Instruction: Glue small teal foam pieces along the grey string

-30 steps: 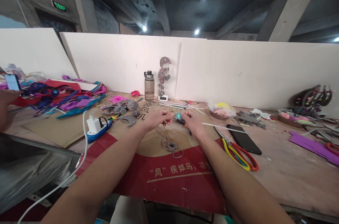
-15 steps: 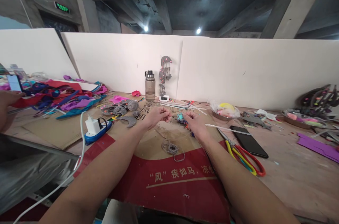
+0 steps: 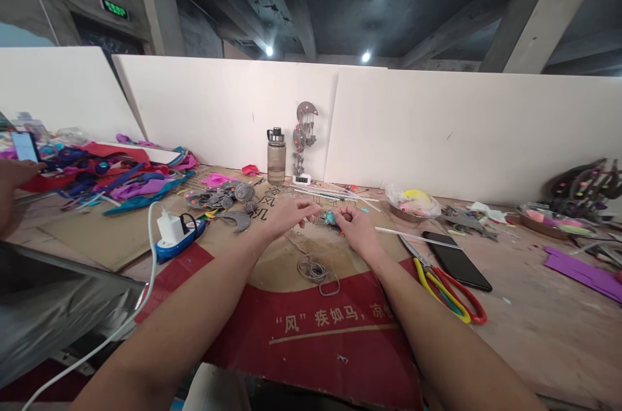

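Observation:
My left hand (image 3: pixel 290 216) is over the cardboard, its fingers partly extended and apart, just left of a small turquoise piece (image 3: pixel 329 217). My right hand (image 3: pixel 354 224) has its fingertips pinched together at the right side of that piece. A loose coil of grey cord (image 3: pixel 313 270) lies on the cardboard (image 3: pixel 272 268) below both hands, with one strand running up toward them. A grey crescent (image 3: pixel 239 222) and a ball of grey yarn (image 3: pixel 244 191) rest to the left of my left hand.
Scissors (image 3: pixel 440 284) and a black phone (image 3: pixel 457 260) lie to the right. A blue power strip (image 3: pixel 181 241) with a white cable is at the left. Behind stand a bottle (image 3: pixel 276 161) and a hanging grey ornament (image 3: pixel 306 111). Another person's hand (image 3: pixel 17 174) shows at far left.
My left hand has opened from a pinch, its fingers now stretching toward the turquoise piece. My right hand stays near the piece and has shifted slightly.

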`<state>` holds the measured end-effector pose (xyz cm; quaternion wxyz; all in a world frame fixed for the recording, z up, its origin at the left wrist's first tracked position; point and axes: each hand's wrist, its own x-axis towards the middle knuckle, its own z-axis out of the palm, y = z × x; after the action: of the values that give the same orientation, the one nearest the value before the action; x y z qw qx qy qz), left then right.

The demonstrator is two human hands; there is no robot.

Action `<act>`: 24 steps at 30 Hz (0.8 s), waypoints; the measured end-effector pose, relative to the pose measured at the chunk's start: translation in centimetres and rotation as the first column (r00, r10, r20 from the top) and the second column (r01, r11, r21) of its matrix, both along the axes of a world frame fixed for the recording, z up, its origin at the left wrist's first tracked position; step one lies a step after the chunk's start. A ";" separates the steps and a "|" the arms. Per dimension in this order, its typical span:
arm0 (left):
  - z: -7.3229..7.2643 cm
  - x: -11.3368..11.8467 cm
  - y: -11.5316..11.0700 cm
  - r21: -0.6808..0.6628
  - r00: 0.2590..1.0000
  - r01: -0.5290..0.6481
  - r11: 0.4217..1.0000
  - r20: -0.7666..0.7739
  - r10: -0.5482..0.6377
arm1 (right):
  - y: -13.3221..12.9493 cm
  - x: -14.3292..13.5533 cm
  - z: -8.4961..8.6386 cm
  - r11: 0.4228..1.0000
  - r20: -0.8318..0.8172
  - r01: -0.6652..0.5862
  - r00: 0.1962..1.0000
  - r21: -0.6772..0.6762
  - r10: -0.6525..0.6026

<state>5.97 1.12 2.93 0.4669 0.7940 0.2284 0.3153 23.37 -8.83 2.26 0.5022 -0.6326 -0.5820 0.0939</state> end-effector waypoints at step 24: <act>-0.4 1.6 -1.8 -0.199 0.998 -0.025 0.980 0.057 0.037 | -0.9 -1.6 -0.3 0.994 0.377 0.004 0.925 0.109 -0.045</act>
<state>7.59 -0.68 2.50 0.5453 0.7302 0.2568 0.3218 21.74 -9.77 1.91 0.4143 -0.6185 -0.6643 -0.0672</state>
